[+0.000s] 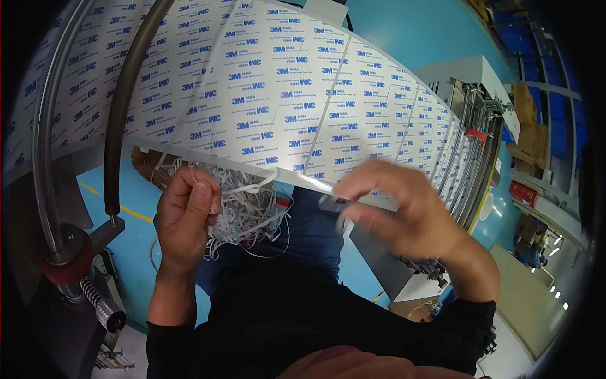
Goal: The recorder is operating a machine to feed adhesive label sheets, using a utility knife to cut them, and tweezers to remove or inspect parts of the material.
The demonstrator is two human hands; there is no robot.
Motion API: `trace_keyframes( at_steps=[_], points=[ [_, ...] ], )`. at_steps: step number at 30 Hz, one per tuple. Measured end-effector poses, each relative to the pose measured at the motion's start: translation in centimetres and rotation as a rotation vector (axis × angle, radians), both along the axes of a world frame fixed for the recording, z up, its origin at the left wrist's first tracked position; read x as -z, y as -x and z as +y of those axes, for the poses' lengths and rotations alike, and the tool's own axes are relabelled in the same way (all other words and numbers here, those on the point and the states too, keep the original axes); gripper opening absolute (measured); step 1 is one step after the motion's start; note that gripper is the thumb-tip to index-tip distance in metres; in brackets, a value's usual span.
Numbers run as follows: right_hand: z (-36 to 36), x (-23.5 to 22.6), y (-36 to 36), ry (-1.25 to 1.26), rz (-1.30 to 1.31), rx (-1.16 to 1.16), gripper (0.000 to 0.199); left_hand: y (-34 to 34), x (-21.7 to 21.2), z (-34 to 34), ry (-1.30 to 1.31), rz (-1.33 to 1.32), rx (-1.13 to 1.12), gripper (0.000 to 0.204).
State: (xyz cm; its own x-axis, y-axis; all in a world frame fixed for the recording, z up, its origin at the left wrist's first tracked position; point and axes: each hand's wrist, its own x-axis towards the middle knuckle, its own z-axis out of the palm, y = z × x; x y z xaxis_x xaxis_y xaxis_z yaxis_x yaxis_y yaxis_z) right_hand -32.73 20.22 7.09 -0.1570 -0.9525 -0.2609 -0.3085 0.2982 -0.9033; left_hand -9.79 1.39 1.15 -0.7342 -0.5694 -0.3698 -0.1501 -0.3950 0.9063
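A wide white sheet (252, 95) with repeated blue print stretches across in front of me, its near edge just beyond my hands. My left hand (187, 215) is closed in a pinch on a thin white strip (249, 188). That strip is looped and reaches toward the sheet's near edge. At the right, my right hand (404, 211) is by the same edge, thumb and fingers curved toward each other. Motion smears its fingertips, and a small greyish piece (331, 203) by them is too blurred to name.
Below the sheet, a heap of white strip scraps (243, 218) lies in front of my legs. A dark roller (129, 95) and a metal bar (47, 126) stand at the left. Machine rollers (470, 158) are at the far right. The floor (129, 243) is blue.
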Motion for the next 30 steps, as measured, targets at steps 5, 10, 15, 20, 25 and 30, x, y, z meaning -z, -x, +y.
trace_keyframes(
  at_steps=[5,10,15,20,25,30],
  points=[
    [-1.9,2.6,6.1,0.067,0.364,0.342,0.022,0.6,0.1,0.2,0.042,-0.018,0.101,0.017],
    [-5.9,4.9,8.4,0.287,0.644,0.192,0.022,1.0,0.5,0.3,0.011,-0.067,0.140,0.015],
    [-7.9,6.0,9.3,0.285,0.729,0.031,0.019,1.5,0.5,0.1,-0.001,-0.108,0.111,0.014],
    [-8.3,5.8,12.2,0.167,0.546,0.132,0.016,1.5,0.6,-0.1,0.008,-0.100,0.090,0.013],
    [-9.0,5.0,15.7,0.095,0.440,0.374,0.006,1.1,1.0,-0.3,0.006,-0.102,0.078,0.011],
    [-8.4,5.1,19.6,0.248,0.376,0.608,0.009,0.3,1.0,-0.5,0.032,-0.106,0.074,0.012]
  ],
)
